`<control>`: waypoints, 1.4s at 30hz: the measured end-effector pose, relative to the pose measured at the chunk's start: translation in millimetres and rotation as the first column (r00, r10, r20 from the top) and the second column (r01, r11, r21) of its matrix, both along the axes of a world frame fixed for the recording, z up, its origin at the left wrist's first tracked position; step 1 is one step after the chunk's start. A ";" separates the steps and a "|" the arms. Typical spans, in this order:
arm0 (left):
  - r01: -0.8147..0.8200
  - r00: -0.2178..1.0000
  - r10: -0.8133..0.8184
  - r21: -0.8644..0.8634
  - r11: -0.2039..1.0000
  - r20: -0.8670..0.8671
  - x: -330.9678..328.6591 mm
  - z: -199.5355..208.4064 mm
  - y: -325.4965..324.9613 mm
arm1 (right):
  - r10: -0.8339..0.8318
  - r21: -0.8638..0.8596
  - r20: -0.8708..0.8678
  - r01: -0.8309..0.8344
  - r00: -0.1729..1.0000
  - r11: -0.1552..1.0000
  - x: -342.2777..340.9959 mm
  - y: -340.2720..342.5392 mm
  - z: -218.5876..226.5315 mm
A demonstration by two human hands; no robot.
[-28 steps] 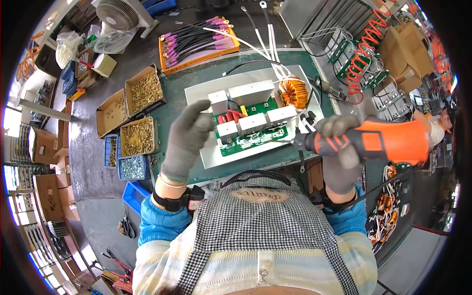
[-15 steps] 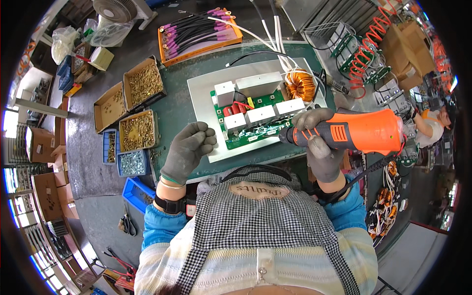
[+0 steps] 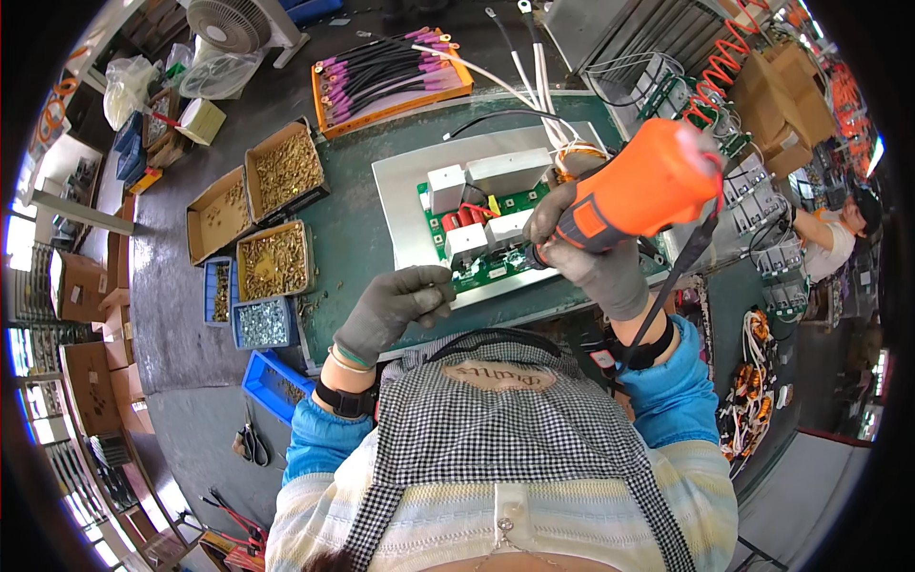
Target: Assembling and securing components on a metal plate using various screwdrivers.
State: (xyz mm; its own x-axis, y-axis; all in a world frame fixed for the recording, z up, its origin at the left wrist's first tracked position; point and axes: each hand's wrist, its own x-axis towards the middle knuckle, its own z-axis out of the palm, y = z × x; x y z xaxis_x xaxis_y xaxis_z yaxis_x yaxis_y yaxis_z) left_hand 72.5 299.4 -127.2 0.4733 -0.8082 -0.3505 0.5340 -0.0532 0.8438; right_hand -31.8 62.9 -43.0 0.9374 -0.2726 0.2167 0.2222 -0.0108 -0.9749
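A green circuit board (image 3: 432, 221) lies on a pale metal plate (image 3: 393, 176) on the green work surface, carrying white blocks and red parts. My gloved right hand (image 3: 602, 276) grips an orange and black power screwdriver (image 3: 637, 191), its tip down at the board's near right part. That hand and tool hide the board's right end and most of a copper-wound coil (image 3: 578, 155). My gloved left hand (image 3: 396, 307) is at the board's near left corner, fingers curled together in a pinch; whether anything small is between them is hidden.
Boxes of brass-coloured hardware (image 3: 283, 172) and a blue bin of silver pieces (image 3: 261, 324) stand to the left. Scissors (image 3: 253, 444) lie below a blue tray (image 3: 276, 385). Beyond are an orange tray of black cables (image 3: 329, 122) and a fan (image 3: 229, 24). Another person (image 3: 831, 234) is at far right.
My right hand has tipped the screwdriver from nearly level to steeper, moving its tip left over the board. My left hand has moved right, closer to the board's near left corner.
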 end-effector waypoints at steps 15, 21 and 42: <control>0.251 0.966 -0.244 -0.081 0.964 0.088 0.1 7.6 -17.0 | 0.079 0.098 0.520 -0.151 0.851 0.984 -29.2 17.6 43.8; 0.215 0.974 -0.206 -0.090 0.973 0.098 -0.8 2.8 -15.7 | -0.106 0.237 0.367 0.017 0.924 0.971 -29.9 36.3 23.9; 0.043 0.999 -0.041 -0.118 0.992 0.021 -2.4 -3.0 -15.9 | -0.229 0.356 0.328 0.104 0.917 0.929 -13.8 47.4 17.4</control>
